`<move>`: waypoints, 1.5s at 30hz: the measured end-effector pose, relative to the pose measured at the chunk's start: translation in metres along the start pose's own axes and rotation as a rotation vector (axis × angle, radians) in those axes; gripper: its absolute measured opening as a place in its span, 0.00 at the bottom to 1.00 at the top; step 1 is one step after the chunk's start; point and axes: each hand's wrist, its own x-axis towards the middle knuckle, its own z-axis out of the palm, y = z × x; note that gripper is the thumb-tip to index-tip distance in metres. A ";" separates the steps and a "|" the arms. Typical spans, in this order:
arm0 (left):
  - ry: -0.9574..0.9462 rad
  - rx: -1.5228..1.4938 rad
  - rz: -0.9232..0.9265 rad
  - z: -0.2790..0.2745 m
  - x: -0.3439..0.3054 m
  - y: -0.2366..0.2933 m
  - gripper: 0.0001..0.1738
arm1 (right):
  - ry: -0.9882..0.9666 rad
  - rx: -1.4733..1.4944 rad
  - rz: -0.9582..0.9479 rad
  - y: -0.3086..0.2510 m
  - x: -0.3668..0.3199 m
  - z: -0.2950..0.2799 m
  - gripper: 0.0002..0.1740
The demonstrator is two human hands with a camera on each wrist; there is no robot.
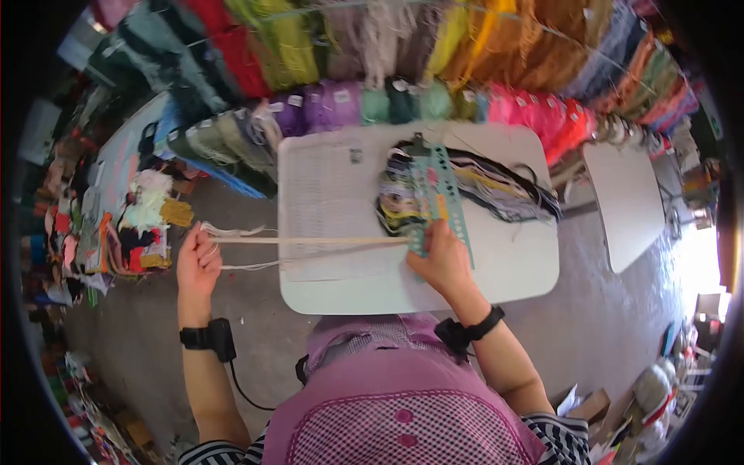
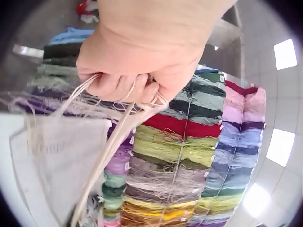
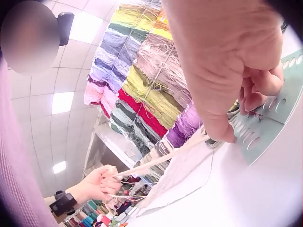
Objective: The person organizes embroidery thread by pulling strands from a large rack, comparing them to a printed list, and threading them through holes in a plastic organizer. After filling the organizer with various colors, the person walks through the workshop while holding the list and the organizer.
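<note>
My left hand (image 1: pixel 198 263) is curled round a bundle of cream thread (image 1: pixel 325 240), its loose ends hanging out of the fist. In the left wrist view the same strands run down and away from the fingers. Stretched taut, the thread crosses the table to a pale green card with punched holes (image 1: pixel 446 182). My right hand (image 1: pixel 443 260) grips the card's near part, thumb at its left side and fingers curled over the holes. Dark, grey and yellow thread skeins (image 1: pixel 504 184) hang through the card and lie on both sides of it.
A white table (image 1: pixel 496 283) bears a printed sheet (image 1: pixel 322 186) at left. Behind it hang rows of coloured yarn skeins (image 1: pixel 372 46). Another white table (image 1: pixel 624 205) stands at right, and a heap of thread scraps (image 1: pixel 139 225) lies at left.
</note>
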 end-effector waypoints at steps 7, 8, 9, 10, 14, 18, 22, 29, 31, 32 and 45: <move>-0.220 -0.172 0.131 0.053 -0.037 0.015 0.45 | -0.091 -0.055 -0.229 -0.031 -0.001 -0.020 0.23; -0.260 -0.134 0.149 0.075 -0.043 0.010 0.46 | -0.087 -0.054 -0.248 -0.050 0.002 -0.023 0.23; -0.351 -0.131 0.135 0.091 -0.045 0.006 0.48 | -0.094 0.112 -0.379 -0.076 0.005 -0.024 0.20; -0.362 -0.131 0.142 0.108 -0.047 0.003 0.48 | -0.098 0.275 -0.508 -0.102 0.007 -0.024 0.16; -0.475 -0.110 0.076 0.146 -0.043 -0.014 0.49 | -0.176 0.459 -0.663 -0.175 0.023 -0.003 0.16; -0.582 0.206 0.127 0.152 -0.030 -0.018 0.50 | -0.199 0.501 -0.601 -0.199 0.033 0.029 0.21; -0.452 0.342 0.206 0.145 -0.026 -0.007 0.48 | 0.038 0.341 -0.685 -0.203 0.048 0.033 0.25; -0.572 0.286 0.082 0.123 0.000 -0.001 0.45 | -0.345 0.781 -0.459 -0.200 0.066 0.055 0.13; -0.428 0.241 0.112 0.115 0.006 0.003 0.46 | -0.471 1.091 -0.282 -0.200 0.064 0.047 0.10; -0.426 0.239 0.108 0.110 0.011 0.003 0.46 | -0.584 1.399 -0.092 -0.201 0.063 0.039 0.07; 0.242 1.013 0.616 -0.008 0.127 0.019 0.10 | 0.539 1.671 -0.156 -0.038 0.079 -0.231 0.10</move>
